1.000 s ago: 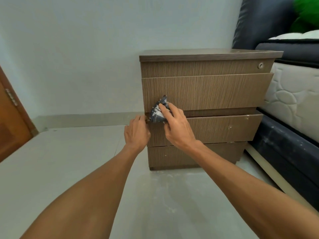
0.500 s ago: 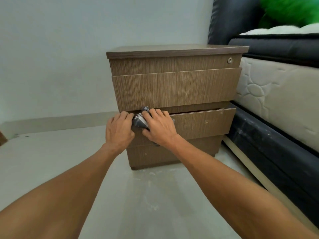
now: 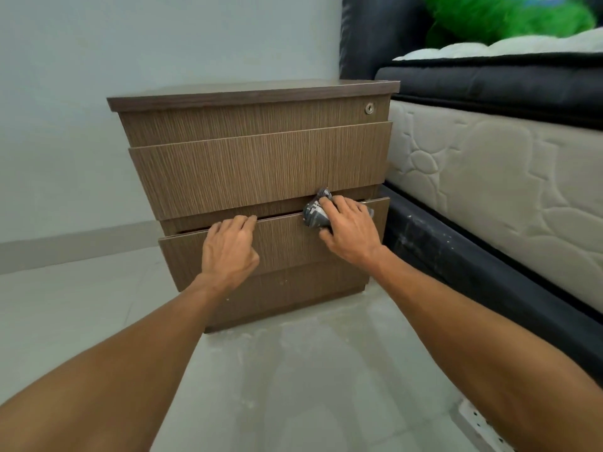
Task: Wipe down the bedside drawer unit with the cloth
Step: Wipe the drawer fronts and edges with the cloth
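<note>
The brown wood-grain bedside drawer unit stands against the wall beside the bed. Its middle drawer is pulled out a little. My right hand grips a bunched grey patterned cloth and presses it on the top edge of that drawer, near its right end. My left hand rests on the drawer's front with its fingers hooked over the top edge, left of centre. A small round lock sits at the top right of the unit.
A bed with a cream quilted mattress and dark base runs along the right, close to the unit. A green plush thing lies on the bed. A pale tiled floor spreads to the left and front, dusty near the unit.
My right hand slid the cloth rightward along the drawer's top edge, from the left end to near the right end. My left hand stayed on the drawer edge. The view shifted left.
</note>
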Motion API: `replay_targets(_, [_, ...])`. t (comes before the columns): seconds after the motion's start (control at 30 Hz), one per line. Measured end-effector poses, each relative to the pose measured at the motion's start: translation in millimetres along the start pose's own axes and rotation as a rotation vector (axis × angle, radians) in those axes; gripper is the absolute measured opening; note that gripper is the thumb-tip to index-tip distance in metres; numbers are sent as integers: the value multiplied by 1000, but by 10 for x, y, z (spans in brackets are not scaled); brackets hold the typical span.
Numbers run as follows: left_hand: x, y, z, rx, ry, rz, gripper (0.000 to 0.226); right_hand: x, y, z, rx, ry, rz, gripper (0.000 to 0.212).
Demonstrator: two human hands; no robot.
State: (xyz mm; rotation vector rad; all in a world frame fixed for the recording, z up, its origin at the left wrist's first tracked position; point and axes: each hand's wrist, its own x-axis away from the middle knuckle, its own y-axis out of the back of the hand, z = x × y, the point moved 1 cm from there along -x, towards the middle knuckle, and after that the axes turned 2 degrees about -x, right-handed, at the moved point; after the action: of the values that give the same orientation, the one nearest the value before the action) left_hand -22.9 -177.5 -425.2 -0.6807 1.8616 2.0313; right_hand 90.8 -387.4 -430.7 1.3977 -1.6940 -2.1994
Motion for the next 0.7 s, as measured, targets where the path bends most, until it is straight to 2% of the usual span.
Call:
replay_targets(0.3, [0,22,8,9,-17,11,57,121,107,-700,-150,-293,48,47])
replay_targets(0.37, [15,57,83,7,-34,21,53,148,131,-786,-197,-478,37,43])
replay_targets(0.47, [100,116,317,-12,43,-17,41,324,100,-870,-312,-820,-46,39])
replay_targets(0.6, [276,174,670,-22,244,-92,26,523,-56,-758,-474,-964,-232,43])
replay_targets(0.7, [303,189,787,6,309,-95,23,499,-155,-590,-546,-1040,-345,51])
